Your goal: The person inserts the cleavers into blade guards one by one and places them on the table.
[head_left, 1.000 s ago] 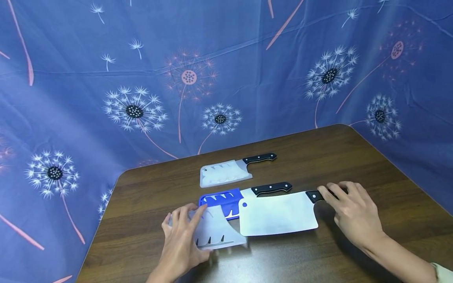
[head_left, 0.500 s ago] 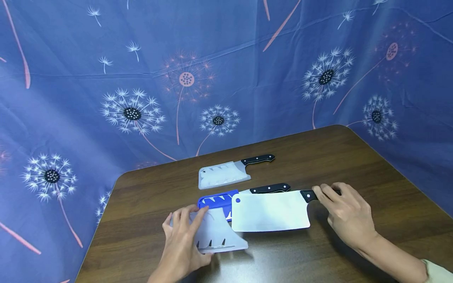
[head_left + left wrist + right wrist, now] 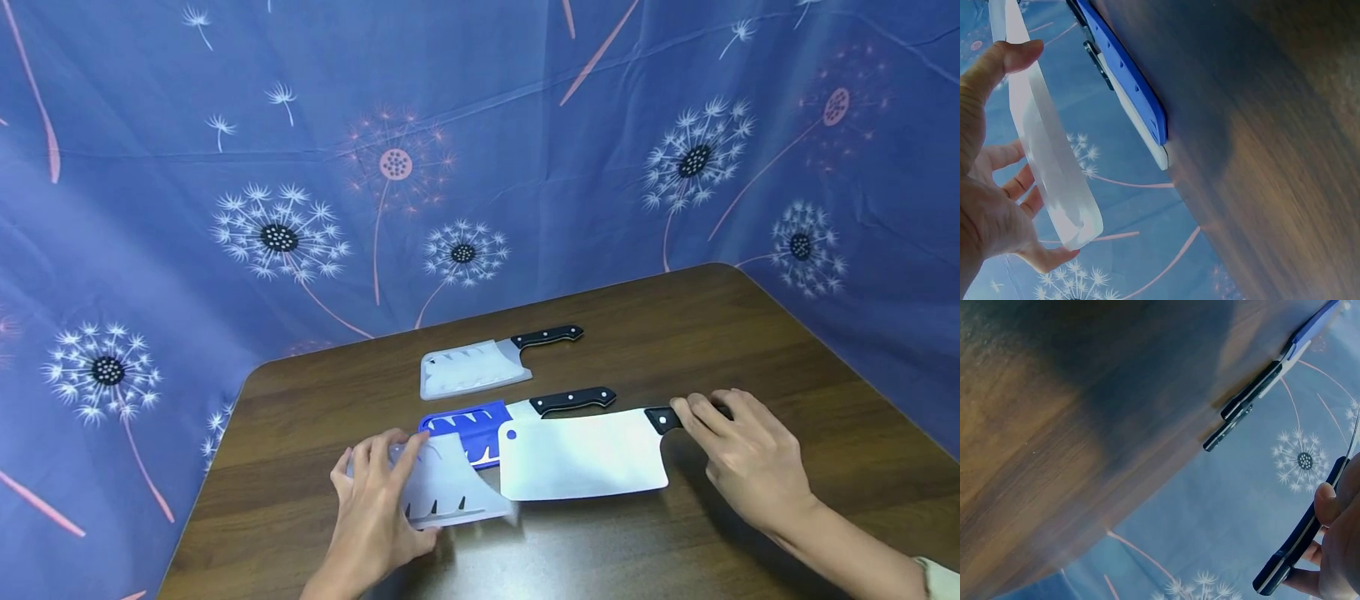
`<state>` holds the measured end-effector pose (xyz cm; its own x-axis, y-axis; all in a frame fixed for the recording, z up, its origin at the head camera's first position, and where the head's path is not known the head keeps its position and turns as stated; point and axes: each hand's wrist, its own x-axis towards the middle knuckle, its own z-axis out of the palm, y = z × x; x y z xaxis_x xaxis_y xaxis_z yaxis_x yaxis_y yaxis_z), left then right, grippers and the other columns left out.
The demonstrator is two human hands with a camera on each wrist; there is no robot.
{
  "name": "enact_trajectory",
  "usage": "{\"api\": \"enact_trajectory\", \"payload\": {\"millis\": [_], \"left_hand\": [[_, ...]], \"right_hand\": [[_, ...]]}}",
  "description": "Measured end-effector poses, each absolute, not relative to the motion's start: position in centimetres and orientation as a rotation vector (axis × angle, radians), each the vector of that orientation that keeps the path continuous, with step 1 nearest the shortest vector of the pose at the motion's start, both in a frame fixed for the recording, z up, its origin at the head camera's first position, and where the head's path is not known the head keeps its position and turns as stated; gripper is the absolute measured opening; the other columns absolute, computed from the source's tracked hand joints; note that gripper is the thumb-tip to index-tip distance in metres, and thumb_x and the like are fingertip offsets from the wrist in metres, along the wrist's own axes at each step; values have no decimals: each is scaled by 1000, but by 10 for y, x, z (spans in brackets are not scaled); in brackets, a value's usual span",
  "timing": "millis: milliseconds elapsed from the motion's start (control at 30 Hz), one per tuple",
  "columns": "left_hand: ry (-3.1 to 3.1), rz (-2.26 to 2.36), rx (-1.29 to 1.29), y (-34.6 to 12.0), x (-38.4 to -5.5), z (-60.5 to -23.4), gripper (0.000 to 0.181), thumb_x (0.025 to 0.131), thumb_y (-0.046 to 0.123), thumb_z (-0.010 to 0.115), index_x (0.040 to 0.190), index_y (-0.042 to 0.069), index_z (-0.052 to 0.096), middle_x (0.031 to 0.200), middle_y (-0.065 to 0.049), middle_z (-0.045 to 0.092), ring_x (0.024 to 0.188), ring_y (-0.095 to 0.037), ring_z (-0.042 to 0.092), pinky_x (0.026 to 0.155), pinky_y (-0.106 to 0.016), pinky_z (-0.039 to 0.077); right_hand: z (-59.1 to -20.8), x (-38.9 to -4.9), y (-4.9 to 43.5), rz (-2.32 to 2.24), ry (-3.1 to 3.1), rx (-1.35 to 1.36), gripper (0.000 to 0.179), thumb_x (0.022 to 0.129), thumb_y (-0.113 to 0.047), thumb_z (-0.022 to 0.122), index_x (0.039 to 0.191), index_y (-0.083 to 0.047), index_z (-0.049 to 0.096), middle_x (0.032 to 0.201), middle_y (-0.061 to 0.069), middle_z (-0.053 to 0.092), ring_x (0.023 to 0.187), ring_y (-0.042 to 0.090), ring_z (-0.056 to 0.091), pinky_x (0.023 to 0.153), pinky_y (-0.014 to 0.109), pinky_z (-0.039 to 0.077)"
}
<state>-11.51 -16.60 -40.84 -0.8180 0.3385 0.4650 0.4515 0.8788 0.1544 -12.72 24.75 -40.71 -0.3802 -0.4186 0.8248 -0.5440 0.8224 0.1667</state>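
My left hand (image 3: 375,492) grips a white translucent blade guard (image 3: 450,483) between thumb and fingers, its slotted side facing up and its wide end toward the right. In the left wrist view the guard (image 3: 1060,162) appears raised off the tabletop. My right hand (image 3: 750,458) holds a large cleaver (image 3: 585,458) by its black riveted handle (image 3: 1300,534). The bare blade points left, its tip close to the guard's wide end. Behind these, partly covered by the blade and guard, lies a knife in a blue sheath (image 3: 480,425) with a black handle (image 3: 573,401).
Farther back on the brown wooden table (image 3: 660,333) lies a smaller cleaver in a white guard (image 3: 465,369), its black handle (image 3: 549,336) to the right. A blue dandelion-print cloth (image 3: 525,167) hangs close behind the table's rear edge.
The cleaver shifted left toward the guard, then slightly back to the right. My left hand and the guard have moved a little left. Both sheathed knives stay put.
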Motion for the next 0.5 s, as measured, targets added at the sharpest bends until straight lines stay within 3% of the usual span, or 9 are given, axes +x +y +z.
{"api": "enact_trajectory", "payload": {"millis": [233,500], "left_hand": [[-2593,-343,-645,-160,-114,-408,114,28,38,92,134,19,55,124,-8,48,112,-32,42,93,-67,21],[-2562,-361,-678,-153,-113,-406,112,27,38,91,132,18,57,124,-8,49,111,-30,43,94,-65,22]], "right_hand": [[-412,-125,242,186,-1992,769,47,73,15,29,99,5,67,85,15,59,74,40,53,74,51,46],[-410,-121,225,203,-2022,787,48,79,14,23,98,6,67,84,15,59,72,37,52,67,48,46]]}}
